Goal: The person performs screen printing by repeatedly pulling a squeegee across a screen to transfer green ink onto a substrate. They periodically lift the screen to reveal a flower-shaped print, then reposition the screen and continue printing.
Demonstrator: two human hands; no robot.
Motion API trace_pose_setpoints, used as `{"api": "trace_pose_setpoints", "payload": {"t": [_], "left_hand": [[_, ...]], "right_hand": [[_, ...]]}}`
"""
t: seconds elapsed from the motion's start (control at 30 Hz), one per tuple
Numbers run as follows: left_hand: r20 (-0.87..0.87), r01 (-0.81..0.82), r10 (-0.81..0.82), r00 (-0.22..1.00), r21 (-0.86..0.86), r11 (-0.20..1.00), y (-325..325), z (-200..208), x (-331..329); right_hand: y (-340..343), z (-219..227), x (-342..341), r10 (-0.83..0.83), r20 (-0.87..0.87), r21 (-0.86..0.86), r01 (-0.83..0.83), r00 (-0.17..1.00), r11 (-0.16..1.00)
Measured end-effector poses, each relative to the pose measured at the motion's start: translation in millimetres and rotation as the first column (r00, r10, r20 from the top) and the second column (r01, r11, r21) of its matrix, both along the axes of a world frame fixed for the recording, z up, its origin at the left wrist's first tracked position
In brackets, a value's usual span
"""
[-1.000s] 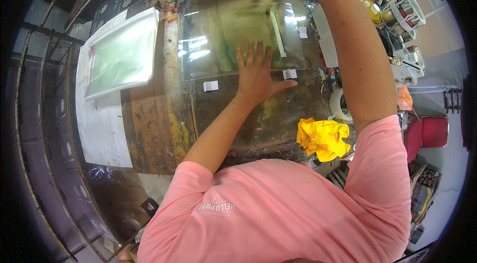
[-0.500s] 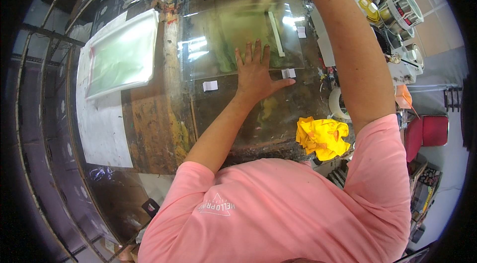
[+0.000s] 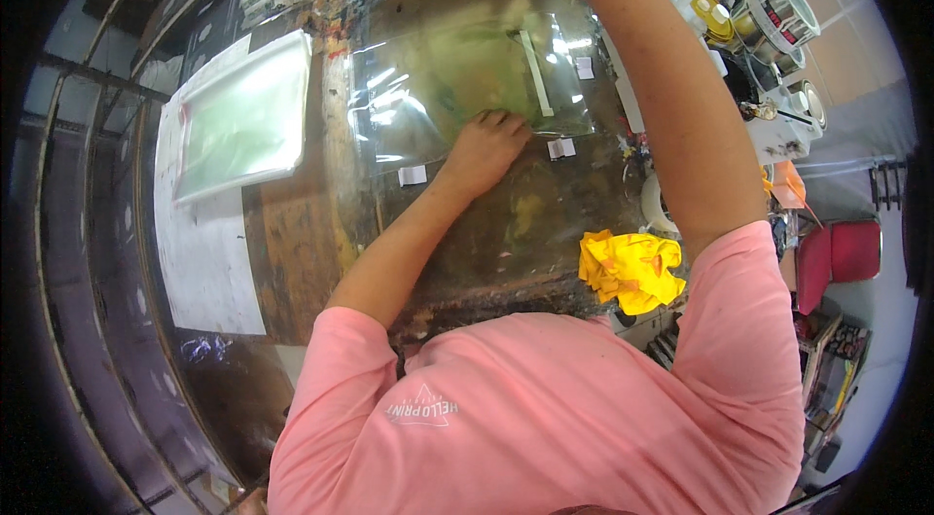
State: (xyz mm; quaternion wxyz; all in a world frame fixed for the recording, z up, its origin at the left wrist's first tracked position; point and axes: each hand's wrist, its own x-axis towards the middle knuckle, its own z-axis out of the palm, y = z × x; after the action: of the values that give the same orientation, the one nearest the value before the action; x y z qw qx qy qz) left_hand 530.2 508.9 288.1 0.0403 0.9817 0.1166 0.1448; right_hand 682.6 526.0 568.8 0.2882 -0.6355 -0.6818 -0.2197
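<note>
The left hand (image 3: 484, 150) rests on a clear plastic sheet (image 3: 457, 87), fingers curled, grasping nothing visible; a tape piece (image 3: 561, 147) lies just right. The right hand is cut off above the frame, so its grip cannot be told.

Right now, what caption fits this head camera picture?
Left hand rests on a clear film sheet taped to a stained workbench.

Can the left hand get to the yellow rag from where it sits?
Probably yes: the left hand rests on the clear film, the yellow rag lies nearby, with only bare stained bench between.
</note>
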Motion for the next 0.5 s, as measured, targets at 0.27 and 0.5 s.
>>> {"api": "trace_pose_setpoints", "payload": {"t": [0.27, 0.5], "left_hand": [[0.149, -0.057, 0.078, 0.986, -0.139, 0.989, -14, -2, 4], [0.057, -0.225, 0.234, 0.971, -0.129, 0.966, -31, -4, -1]], "right_hand": [[0, -2, 5, 0.009, 0.006, 0.042, -0.009, 1.000, 0.999], [0, 2, 3, -0.004, 0.028, 0.048, 0.003, 1.000, 0.999]]}}
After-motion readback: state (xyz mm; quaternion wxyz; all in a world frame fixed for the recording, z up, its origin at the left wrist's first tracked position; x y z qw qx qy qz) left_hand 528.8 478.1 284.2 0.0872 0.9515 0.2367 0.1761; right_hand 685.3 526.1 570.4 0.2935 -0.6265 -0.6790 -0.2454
